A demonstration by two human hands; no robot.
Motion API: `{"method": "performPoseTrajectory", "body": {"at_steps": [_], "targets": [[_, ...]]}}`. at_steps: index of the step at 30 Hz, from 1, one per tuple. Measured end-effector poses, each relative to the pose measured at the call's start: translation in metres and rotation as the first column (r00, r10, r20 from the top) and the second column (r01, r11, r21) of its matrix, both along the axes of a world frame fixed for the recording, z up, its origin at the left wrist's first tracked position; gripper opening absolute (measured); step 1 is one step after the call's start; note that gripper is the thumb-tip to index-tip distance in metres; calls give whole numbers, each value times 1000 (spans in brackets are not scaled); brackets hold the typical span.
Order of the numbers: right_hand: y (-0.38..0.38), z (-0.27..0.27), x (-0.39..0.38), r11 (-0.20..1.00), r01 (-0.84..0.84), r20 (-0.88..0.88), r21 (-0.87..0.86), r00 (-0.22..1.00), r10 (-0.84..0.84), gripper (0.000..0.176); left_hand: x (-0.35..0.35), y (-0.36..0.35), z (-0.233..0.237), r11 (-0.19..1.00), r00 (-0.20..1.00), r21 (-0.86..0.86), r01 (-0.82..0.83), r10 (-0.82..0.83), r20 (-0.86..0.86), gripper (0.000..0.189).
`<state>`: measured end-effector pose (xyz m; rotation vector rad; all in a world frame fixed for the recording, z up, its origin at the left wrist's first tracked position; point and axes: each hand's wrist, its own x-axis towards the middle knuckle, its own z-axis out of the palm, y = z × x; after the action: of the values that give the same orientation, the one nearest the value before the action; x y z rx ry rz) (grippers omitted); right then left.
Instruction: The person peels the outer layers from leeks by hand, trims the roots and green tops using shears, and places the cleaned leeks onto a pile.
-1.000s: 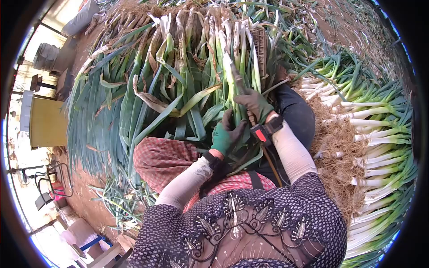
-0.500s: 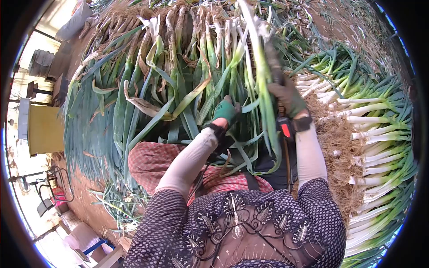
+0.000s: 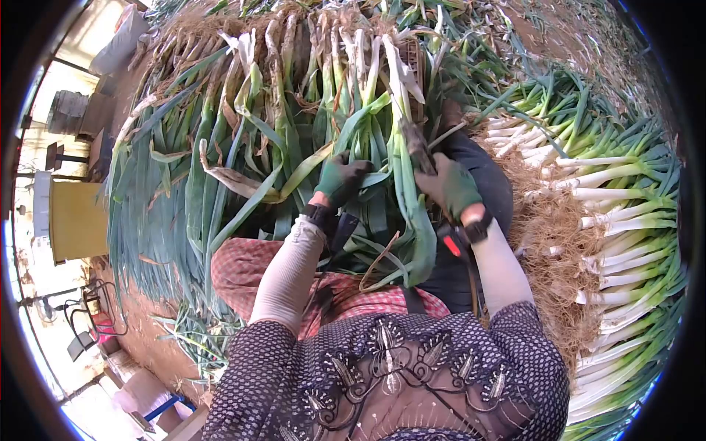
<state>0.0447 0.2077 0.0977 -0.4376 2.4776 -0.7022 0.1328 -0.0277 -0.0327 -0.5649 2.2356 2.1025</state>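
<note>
My left hand, in a green and dark glove, is closed around a green leek leaf. My right hand, gloved too, grips a dark air gun with a long barrel and a red part near the wrist. Its barrel lies against a leek whose white end points away from me and whose leaves hang over my lap. A loose strip of skin stands off that white end. What my fingers wrap is partly hidden.
Unpeeled leeks with soil-stained bases lie in a thick row ahead and left. White leeks are stacked at right, their roots facing me. A hose runs down beside my leg. A yellow box stands at far left.
The leek has come down and nearer, its white end lower in view. My right hand moved left and down with the air gun; my left hand moved left. The blur at the white end is gone.
</note>
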Motion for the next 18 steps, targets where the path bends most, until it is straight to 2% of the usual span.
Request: {"method": "performPoseTrajectory", "body": {"at_steps": [1, 4, 5, 7, 8, 10, 14, 18], "targets": [[5, 10, 15, 999, -38, 23, -5, 999, 38, 55, 6, 8, 35, 980, 983, 156, -120, 95, 157, 20], [13, 25, 62, 992, -128, -15, 25, 992, 128, 53, 24, 20, 30, 982, 993, 153, -115, 109, 45, 37], [16, 29, 69, 991, -135, 23, 25, 991, 135, 53, 30, 25, 32, 978, 990, 155, -136, 127, 70, 41], [21, 38, 78, 988, -152, 100, 21, 984, 150, 54, 39, 40, 34, 972, 972, 77, -223, 215, 94, 41], [27, 33, 81, 985, -170, 77, -16, 982, 171, 56, 40, 43, 36, 971, 969, 50, -233, 228, 90, 39], [30, 27, 85, 978, -197, 74, 73, 979, 192, 58, 43, 50, 40, 968, 965, 7, -253, 251, 77, 36], [19, 31, 75, 978, -174, 77, 115, 983, 166, 59, 44, 55, 45, 973, 970, -1, -232, 231, 73, 40], [-5, 15, 46, 963, -224, 107, 150, 972, 210, 61, 46, 58, 45, 973, 969, -76, -220, 227, 99, 39]]}}
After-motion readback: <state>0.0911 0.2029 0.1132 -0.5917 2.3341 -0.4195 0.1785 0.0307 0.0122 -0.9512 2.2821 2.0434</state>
